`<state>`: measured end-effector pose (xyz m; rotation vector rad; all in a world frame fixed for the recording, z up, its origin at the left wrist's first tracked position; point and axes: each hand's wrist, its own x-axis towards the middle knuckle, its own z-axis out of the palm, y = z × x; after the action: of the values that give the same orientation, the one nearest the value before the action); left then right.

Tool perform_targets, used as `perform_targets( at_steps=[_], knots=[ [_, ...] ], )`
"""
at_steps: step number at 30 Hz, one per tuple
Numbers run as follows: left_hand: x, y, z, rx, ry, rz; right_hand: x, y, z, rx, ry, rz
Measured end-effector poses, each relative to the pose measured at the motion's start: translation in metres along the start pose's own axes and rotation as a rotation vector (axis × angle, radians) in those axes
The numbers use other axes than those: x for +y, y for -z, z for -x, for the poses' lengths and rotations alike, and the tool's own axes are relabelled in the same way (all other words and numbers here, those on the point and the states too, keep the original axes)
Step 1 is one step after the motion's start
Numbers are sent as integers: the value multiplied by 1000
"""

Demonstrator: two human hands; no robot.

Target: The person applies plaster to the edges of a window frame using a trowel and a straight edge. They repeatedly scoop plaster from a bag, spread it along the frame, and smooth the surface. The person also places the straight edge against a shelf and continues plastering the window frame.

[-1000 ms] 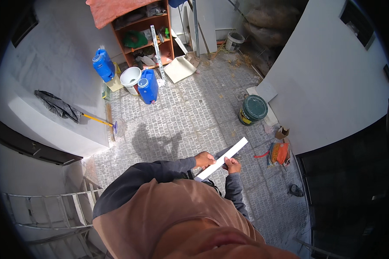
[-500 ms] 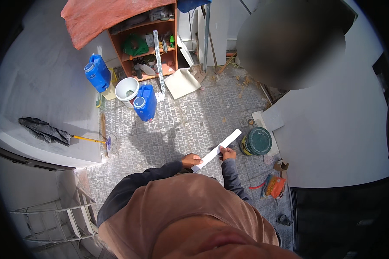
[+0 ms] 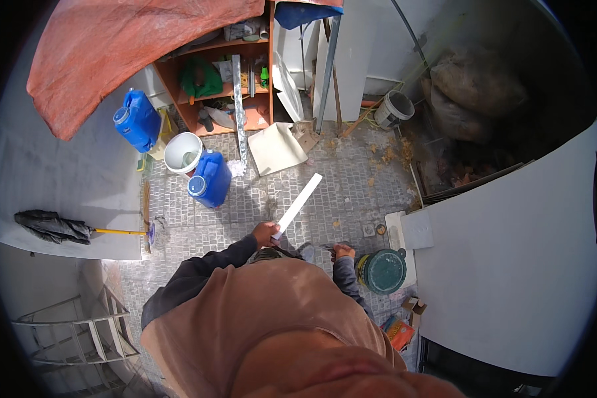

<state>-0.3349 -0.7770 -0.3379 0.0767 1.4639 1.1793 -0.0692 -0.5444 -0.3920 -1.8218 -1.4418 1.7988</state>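
My left hand point(image 3: 266, 233) is closed around the lower end of a long flat white strip point(image 3: 300, 204). The strip slants up and away to the right over the paving, its far end free. My right hand point(image 3: 343, 251) is apart from the strip, near my body, with its fingers curled. A thin dark thing shows at those fingertips, too small to name. Just right of that hand stands a bucket with a dark green lid point(image 3: 385, 270).
Two blue jerrycans point(image 3: 209, 178) and a white bucket point(image 3: 184, 153) stand ahead to the left. Behind them is an orange shelf unit point(image 3: 253, 117) under a red tarp point(image 3: 132, 46). A beige sheet point(image 3: 278, 148) lies before it. A metal ladder point(image 3: 96, 341) is at lower left.
My right hand has let go of the white strip and moved lower. The strip, now in my left hand alone, has swung more upright. The view has shifted, and more of the far right corner shows.
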Motion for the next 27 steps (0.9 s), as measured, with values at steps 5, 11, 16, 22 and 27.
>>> perform_targets(
  at_steps=[5,11,16,22,27],
  knots=[
    [101,71,-117,320,-105,211,36,74,-131,-299,516,1622],
    [263,218,-310,511,-178,482,100,131,-182,149,-243,1146],
    [378,317,-446,723,-174,427,34,111,-157,256,-446,904],
    [483,403,-584,779,-168,284,-48,37,-156,247,-507,826],
    [537,454,-665,855,-155,318,-64,17,-148,267,-557,816]
  ],
)
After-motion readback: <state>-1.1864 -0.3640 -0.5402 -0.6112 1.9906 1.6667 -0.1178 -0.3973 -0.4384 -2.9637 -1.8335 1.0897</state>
